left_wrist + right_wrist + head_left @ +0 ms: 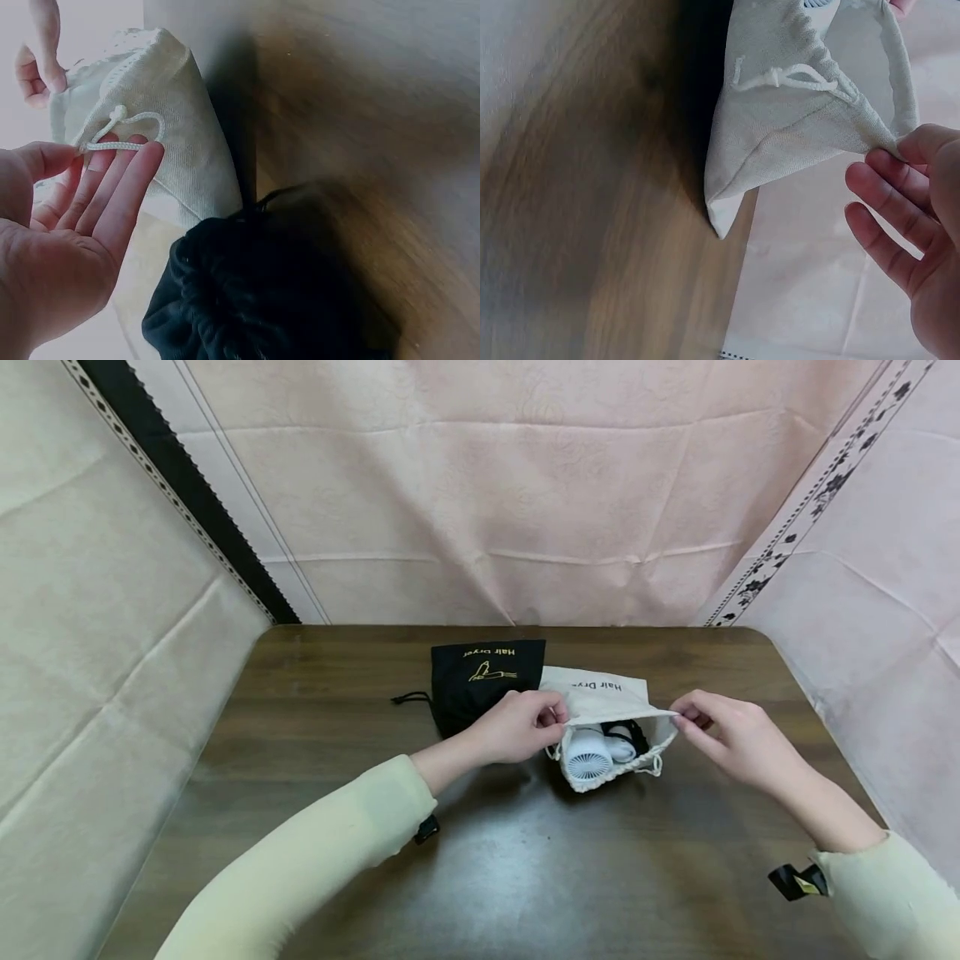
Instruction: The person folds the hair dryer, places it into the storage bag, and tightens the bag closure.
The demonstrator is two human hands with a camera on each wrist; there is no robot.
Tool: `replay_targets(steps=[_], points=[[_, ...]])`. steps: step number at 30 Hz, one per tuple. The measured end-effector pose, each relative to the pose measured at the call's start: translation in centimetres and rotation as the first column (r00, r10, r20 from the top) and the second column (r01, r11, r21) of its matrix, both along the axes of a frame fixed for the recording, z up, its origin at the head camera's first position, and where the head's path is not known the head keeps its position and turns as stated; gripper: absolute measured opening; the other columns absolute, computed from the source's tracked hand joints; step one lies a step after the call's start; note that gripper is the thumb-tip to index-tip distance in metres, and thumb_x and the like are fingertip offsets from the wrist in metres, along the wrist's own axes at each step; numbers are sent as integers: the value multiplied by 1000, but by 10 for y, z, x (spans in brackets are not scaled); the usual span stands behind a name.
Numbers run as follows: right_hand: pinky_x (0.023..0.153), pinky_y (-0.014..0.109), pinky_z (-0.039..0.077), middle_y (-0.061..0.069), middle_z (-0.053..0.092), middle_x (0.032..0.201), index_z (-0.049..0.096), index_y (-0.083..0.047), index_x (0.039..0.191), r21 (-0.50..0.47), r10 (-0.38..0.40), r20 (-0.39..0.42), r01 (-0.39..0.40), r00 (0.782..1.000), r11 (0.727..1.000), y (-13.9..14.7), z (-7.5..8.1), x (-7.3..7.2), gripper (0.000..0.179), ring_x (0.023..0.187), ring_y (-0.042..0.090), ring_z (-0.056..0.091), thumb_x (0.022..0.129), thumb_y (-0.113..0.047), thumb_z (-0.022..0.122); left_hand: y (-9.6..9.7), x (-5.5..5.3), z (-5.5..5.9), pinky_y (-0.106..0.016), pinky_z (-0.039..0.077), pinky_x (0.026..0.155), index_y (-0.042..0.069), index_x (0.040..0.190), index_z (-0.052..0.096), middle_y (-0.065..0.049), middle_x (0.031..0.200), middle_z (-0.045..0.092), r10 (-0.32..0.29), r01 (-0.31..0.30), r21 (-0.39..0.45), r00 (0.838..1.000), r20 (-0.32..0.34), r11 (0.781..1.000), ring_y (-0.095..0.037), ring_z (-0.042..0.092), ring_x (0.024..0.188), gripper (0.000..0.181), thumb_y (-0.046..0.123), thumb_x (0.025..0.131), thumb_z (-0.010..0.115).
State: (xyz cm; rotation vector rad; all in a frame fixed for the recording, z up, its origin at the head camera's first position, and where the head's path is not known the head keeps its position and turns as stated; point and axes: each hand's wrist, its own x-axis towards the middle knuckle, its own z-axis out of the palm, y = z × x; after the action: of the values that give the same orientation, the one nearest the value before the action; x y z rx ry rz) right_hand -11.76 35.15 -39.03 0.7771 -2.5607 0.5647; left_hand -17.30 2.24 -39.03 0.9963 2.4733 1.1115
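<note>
A white drawstring bag [592,693] printed "Hair Dryer" lies on the table with its mouth spread wide. Inside it I see a white hair dryer [587,754] with a round grille, and a dark cord [633,737] beside it. My left hand [521,725] pinches the rim at the left corner; a white drawstring loop [120,145] lies by its fingers in the left wrist view. At the opposite corner my right hand [731,739] pinches the rim between thumb and finger, the other fingers loosely bent in the right wrist view.
A black drawstring bag [480,681] with gold "Hair Dryer" print lies just left of the white one, its cord [411,697] trailing left. The wooden table [300,760] reaches back to a pale hanging cloth [480,510], with more cloth on both sides.
</note>
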Motion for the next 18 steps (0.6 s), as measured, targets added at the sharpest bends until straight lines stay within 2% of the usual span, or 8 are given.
replay_targets(steps=[5, 10, 13, 18], points=[[68, 17, 53, -14, 66, 82, 71, -16, 100, -3, -22, 63, 22, 998, 1000, 5, -9, -2, 25, 75, 0, 61, 88, 4, 80, 10, -2, -3, -20, 50, 75, 12, 97, 69, 4, 89, 73, 25, -25, -21, 1000, 9, 999, -5, 63, 77, 6, 8, 99, 67], [66, 23, 55, -15, 65, 83, 70, -17, 101, -7, -8, 128, 9, 992, 1000, 5, -23, 4, 24, 74, -3, 60, 89, 2, 81, 10, 3, -9, -20, 51, 76, 11, 99, 70, 3, 89, 72, 18, -17, -47, 999, 29, 999, -6, 63, 79, 5, 6, 99, 67], [67, 26, 58, -17, 67, 87, 71, -16, 105, -17, 3, 202, 0, 979, 1000, 5, -29, 12, 21, 77, -3, 62, 92, -2, 80, 6, 6, -14, -20, 52, 76, 10, 99, 70, 2, 89, 72, 3, -2, -47, 1000, 20, 999, -8, 63, 80, 6, 5, 98, 66], [71, 29, 61, -18, 69, 92, 72, -17, 108, -32, 18, 319, -8, 948, 999, 10, -40, 27, 19, 83, -2, 65, 94, -9, 82, 1, 10, -21, -20, 52, 76, 9, 98, 70, 3, 90, 70, 11, -11, -25, 1000, 3, 1000, -8, 62, 81, 5, 5, 96, 67]])
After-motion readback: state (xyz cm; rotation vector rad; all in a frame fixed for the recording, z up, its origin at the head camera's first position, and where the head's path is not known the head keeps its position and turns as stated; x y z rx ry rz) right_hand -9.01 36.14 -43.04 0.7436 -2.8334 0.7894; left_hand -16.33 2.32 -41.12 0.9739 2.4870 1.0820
